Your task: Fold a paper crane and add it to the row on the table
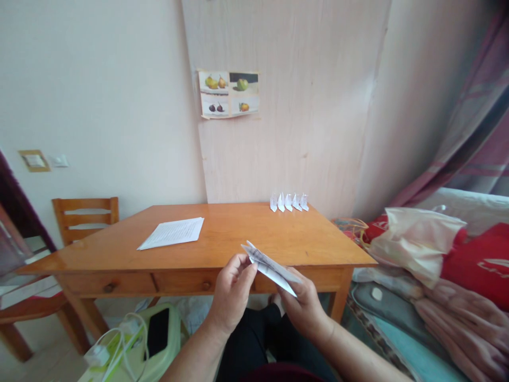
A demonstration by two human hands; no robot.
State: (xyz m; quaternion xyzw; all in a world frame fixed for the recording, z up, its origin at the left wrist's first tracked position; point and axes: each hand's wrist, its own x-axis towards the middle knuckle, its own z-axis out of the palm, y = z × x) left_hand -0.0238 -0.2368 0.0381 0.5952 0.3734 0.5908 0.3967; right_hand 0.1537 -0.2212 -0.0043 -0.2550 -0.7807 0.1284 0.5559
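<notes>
A folded sheet of printed paper [274, 269] is held up in front of the table's near edge, over my lap. Its layers spread apart a little at the upper left end. My left hand [234, 289] pinches that end between thumb and fingers. The opposite, lower right end is gripped by my right hand [303, 300], whose fingertips are partly hidden behind the paper. Toward the back right of the table stand several small folded paper pieces [288, 202] in a row. A stack of printed sheets [174, 233] lies on the left half.
The wooden table [234, 239] has drawers along its front. At left are a wooden chair [85, 212] and a green stool [169, 339] carrying a phone [158, 331] and white cables. Bags and a pink blanket [457, 323] are piled at right. Fruit pictures [229, 95] hang on the wall.
</notes>
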